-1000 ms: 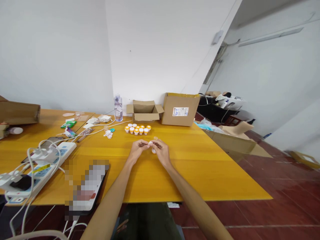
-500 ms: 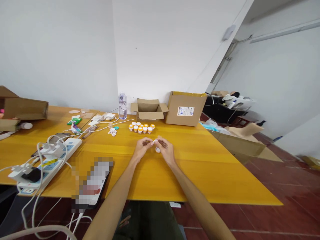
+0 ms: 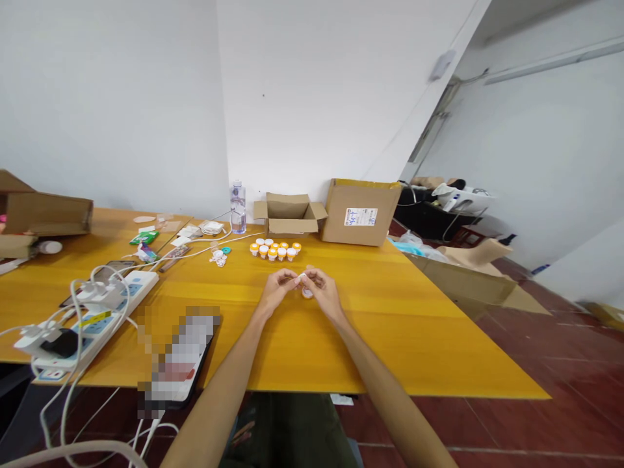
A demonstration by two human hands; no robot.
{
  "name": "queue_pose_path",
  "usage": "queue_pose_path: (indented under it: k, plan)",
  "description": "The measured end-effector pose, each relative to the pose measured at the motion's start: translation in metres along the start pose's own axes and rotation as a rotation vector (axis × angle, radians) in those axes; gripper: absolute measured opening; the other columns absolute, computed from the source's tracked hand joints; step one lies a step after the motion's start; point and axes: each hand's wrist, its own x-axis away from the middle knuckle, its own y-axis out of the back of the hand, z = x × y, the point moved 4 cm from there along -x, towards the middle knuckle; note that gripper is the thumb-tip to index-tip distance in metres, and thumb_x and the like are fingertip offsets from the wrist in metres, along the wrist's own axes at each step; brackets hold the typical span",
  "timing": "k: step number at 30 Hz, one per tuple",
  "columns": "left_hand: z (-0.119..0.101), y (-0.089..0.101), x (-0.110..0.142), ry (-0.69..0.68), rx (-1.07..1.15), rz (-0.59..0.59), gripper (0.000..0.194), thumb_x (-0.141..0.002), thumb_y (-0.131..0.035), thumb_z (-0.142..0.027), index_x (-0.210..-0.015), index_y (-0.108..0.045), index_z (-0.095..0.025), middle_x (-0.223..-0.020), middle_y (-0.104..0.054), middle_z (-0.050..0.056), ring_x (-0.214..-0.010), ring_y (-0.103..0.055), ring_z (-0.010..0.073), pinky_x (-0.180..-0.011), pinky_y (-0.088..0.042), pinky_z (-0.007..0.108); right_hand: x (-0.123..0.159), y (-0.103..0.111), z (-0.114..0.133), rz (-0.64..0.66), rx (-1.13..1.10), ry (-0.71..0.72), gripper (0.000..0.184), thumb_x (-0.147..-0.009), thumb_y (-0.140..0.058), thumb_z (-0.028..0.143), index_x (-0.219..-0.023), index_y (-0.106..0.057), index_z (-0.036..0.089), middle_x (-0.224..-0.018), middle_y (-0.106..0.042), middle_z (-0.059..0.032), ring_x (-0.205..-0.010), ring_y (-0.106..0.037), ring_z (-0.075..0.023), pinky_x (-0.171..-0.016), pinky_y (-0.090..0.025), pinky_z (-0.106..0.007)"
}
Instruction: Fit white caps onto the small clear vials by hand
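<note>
My left hand (image 3: pixel 279 290) and my right hand (image 3: pixel 322 294) meet above the middle of the table. Between their fingertips they pinch a small white piece (image 3: pixel 301 278), too small to name. Just below the fingers, partly hidden by my right hand, a small round white-topped container (image 3: pixel 307 293) stands on the table. Farther back, in front of the open carton, several small white and orange capped containers (image 3: pixel 275 250) stand in a close group.
An open cardboard carton (image 3: pixel 292 225) and a taller cardboard box (image 3: pixel 359 213) stand by the wall, beside a clear water bottle (image 3: pixel 238 209). Leftward lie a power strip (image 3: pixel 104 325) with tangled white cables, a phone-like device (image 3: pixel 182 364) and small white rings (image 3: pixel 219 259).
Both hands hold nearly the same pose, still pinching the white piece. The whole view has shifted very slightly.
</note>
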Motion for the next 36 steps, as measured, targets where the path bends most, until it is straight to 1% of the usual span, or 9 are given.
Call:
queue_pose_path:
  k: [3, 7, 9, 16, 20, 23, 26, 31, 36]
  plan:
    - [0.003, 0.0, -0.001, 0.008, -0.006, 0.009, 0.026, -0.055, -0.08, -0.034, -0.068, -0.065, -0.018, -0.069, -0.068, 0.0, -0.069, -0.063, 0.0157, -0.072, -0.048, 0.028, 0.0, 0.001, 0.002, 0.032, -0.002, -0.008, 0.031, -0.072, -0.064, 0.052, -0.074, -0.063, 0.021, -0.07, -0.067, -0.0018, -0.065, -0.063, -0.0168, -0.062, -0.052, -0.029]
    - [0.002, 0.0, -0.001, -0.016, -0.02, 0.005, 0.024, -0.059, -0.078, -0.036, -0.067, -0.065, -0.018, -0.07, -0.069, 0.002, -0.071, -0.063, 0.0164, -0.075, -0.048, 0.029, -0.001, 0.003, 0.004, 0.108, 0.02, -0.036, 0.033, -0.07, -0.065, 0.053, -0.076, -0.066, 0.021, -0.069, -0.067, -0.0016, -0.06, -0.061, -0.0161, -0.058, -0.051, -0.028]
    - [0.0, 0.0, -0.002, -0.029, -0.038, 0.006, 0.024, -0.06, -0.077, -0.037, -0.069, -0.066, -0.018, -0.072, -0.069, 0.002, -0.073, -0.063, 0.017, -0.076, -0.047, 0.029, -0.002, 0.005, 0.005, 0.109, 0.025, -0.033, 0.033, -0.07, -0.065, 0.053, -0.075, -0.067, 0.02, -0.067, -0.066, -0.0011, -0.057, -0.06, -0.0153, -0.056, -0.05, -0.028]
    - [0.002, -0.008, -0.001, -0.131, -0.248, 0.024, 0.021, -0.061, -0.075, -0.024, -0.08, -0.067, -0.019, -0.085, -0.068, 0.003, -0.083, -0.062, 0.0183, -0.08, -0.046, 0.03, -0.008, 0.026, 0.004, -0.084, -0.02, -0.077, 0.035, -0.066, -0.068, 0.054, -0.073, -0.066, 0.02, -0.071, -0.069, -0.0035, -0.062, -0.059, -0.0165, -0.055, -0.049, -0.028]
    - [0.01, -0.016, 0.001, -0.193, -0.366, 0.052, 0.035, -0.056, -0.077, -0.015, -0.09, -0.066, -0.021, -0.095, -0.065, 0.004, -0.091, -0.06, 0.02, -0.086, -0.044, 0.032, -0.01, 0.037, 0.001, -0.14, -0.024, -0.126, 0.037, -0.062, -0.069, 0.056, -0.07, -0.064, 0.02, -0.066, -0.066, -0.0028, -0.061, -0.058, -0.0164, -0.054, -0.048, -0.027]
    - [0.016, -0.018, 0.001, -0.201, -0.47, 0.066, 0.043, -0.054, -0.078, -0.014, -0.095, -0.064, -0.021, -0.099, -0.063, 0.004, -0.095, -0.058, 0.0214, -0.089, -0.043, 0.035, -0.011, 0.039, -0.001, -0.123, -0.024, -0.149, 0.036, -0.061, -0.069, 0.055, -0.069, -0.063, 0.02, -0.065, -0.065, -0.0021, -0.06, -0.057, -0.016, -0.053, -0.047, -0.027]
    - [0.02, -0.019, -0.001, -0.185, -0.585, 0.098, 0.043, -0.057, -0.077, -0.014, -0.098, -0.063, -0.02, -0.098, -0.065, 0.004, -0.097, -0.057, 0.0225, -0.09, -0.043, 0.037, -0.011, 0.035, -0.004, -0.086, -0.021, -0.161, 0.035, -0.06, -0.071, 0.053, -0.068, -0.062, 0.021, -0.063, -0.064, -0.0007, -0.058, -0.055, -0.0149, -0.052, -0.046, -0.026]
    - [0.02, -0.021, -0.004, -0.205, -0.676, 0.133, 0.032, -0.063, -0.071, -0.012, -0.093, -0.066, -0.021, -0.092, -0.068, 0.003, -0.092, -0.058, 0.0221, -0.086, -0.044, 0.036, -0.011, 0.03, -0.006, -0.011, 0.012, -0.153, 0.031, -0.063, -0.07, 0.05, -0.067, -0.061, 0.021, -0.061, -0.062, 0.0007, -0.055, -0.055, -0.0145, -0.052, -0.046, -0.027]
    - [0.018, -0.022, -0.001, -0.223, -0.731, 0.108, 0.02, -0.065, -0.067, -0.011, -0.083, -0.066, -0.021, -0.084, -0.067, 0.002, -0.085, -0.058, 0.0212, -0.08, -0.045, 0.033, -0.009, 0.03, -0.008, 0.043, 0.015, -0.174, 0.034, -0.062, -0.071, 0.053, -0.067, -0.061, 0.021, -0.063, -0.064, -0.0007, -0.057, -0.057, -0.0158, -0.055, -0.048, -0.028]
